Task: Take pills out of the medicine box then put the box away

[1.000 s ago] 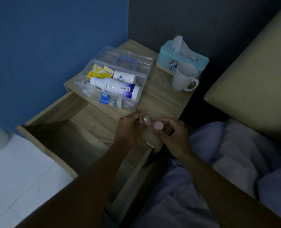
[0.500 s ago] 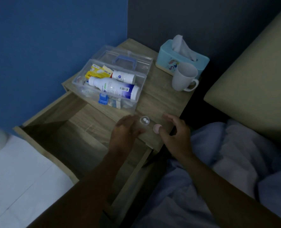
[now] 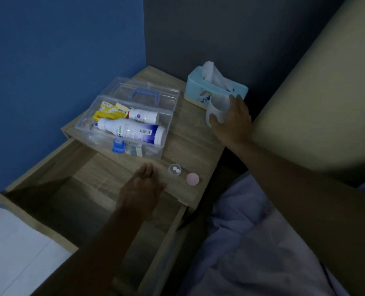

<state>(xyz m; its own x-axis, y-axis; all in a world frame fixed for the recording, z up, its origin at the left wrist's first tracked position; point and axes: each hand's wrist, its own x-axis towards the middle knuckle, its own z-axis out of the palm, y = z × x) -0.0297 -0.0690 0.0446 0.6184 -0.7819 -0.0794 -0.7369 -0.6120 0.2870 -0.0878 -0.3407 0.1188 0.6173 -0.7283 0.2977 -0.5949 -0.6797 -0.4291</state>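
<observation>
- My right hand (image 3: 232, 118) is wrapped around the white mug (image 3: 216, 112) beside the tissue box (image 3: 200, 92) — thumb on the near wall, fingers over the far rim. Whether the mug is off the wood, I cannot tell.
- My left hand (image 3: 141, 189) hovers above the open drawer (image 3: 55, 178), fingers loosely spread, holding nothing.
- Just right of that hand, on the front edge of the nightstand (image 3: 190, 144), stands a small clear cup (image 3: 174, 169) with two white pills (image 3: 175, 169) in it; the pink cap (image 3: 192, 179) lies beside it, apart.
- The medicine box (image 3: 123, 124) sits at the back left of the top, its lid (image 3: 143, 92) swung open behind it, bottles and a yellow packet inside.
- Step in hand, as I judge it: pills are out; the box is not yet put away.
- Next move calls for freeing both hands, folding the lid down until it latches, then lowering the box level into the drawer — the drawer looks roomy enough.
- Legible writing: a barcode on the large bottle (image 3: 132, 131); its print and the packet's lettering are too dim to read.
</observation>
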